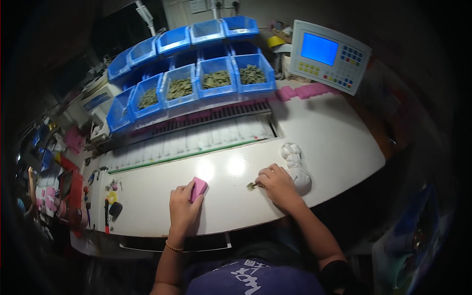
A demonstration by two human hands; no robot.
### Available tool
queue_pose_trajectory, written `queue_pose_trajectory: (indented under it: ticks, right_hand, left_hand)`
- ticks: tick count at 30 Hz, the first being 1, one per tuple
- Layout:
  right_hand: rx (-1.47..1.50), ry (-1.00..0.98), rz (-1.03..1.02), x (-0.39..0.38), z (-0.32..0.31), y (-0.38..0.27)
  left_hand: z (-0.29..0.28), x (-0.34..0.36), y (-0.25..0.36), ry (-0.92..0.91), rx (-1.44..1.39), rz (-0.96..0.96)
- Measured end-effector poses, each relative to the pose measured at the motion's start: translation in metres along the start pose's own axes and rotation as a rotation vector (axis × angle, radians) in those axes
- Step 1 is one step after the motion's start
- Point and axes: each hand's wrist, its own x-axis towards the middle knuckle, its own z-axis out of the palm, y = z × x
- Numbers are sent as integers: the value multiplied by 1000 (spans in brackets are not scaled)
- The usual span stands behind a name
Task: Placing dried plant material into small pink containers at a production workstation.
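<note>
My left hand [187,209] grips a pink rectangular block [199,185] on the white worktop [334,147], left of centre. Toward the right, my right hand [278,189] has its fingers curled on a small piece of dull green, leaf-like material [252,186] at the worktop's surface. Just beside that hand lies a white knotted, lumpy bundle [300,179], partly behind my fingers.
Two tiers of blue bins [212,78], several holding greenish bits, stand above a slotted strip [191,142]. A screen panel [329,54] and pink blocks [307,91] are behind right. Small tools [114,209] lie left; another person's arm [32,187] is at far left.
</note>
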Motion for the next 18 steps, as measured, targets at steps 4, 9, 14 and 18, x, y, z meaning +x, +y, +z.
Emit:
queue_pose_trajectory:
  ticks: [4, 9, 14, 18]
  right_hand:
    - [10, 69, 21, -2, 9, -3]
    - [200, 147, 111, -13, 16, -5]
    - [576, 237, 510, -29, 4, -13]
    - [1011, 370, 685, -30, 11, -20]
  left_hand:
    - [8, 60, -13, 168, -147, -110]
    - [21, 153, -69, 355, 185, -173]
    - [21, 163, -101, 311, 440, -274]
    - [12, 117, -70, 403, 309, -134]
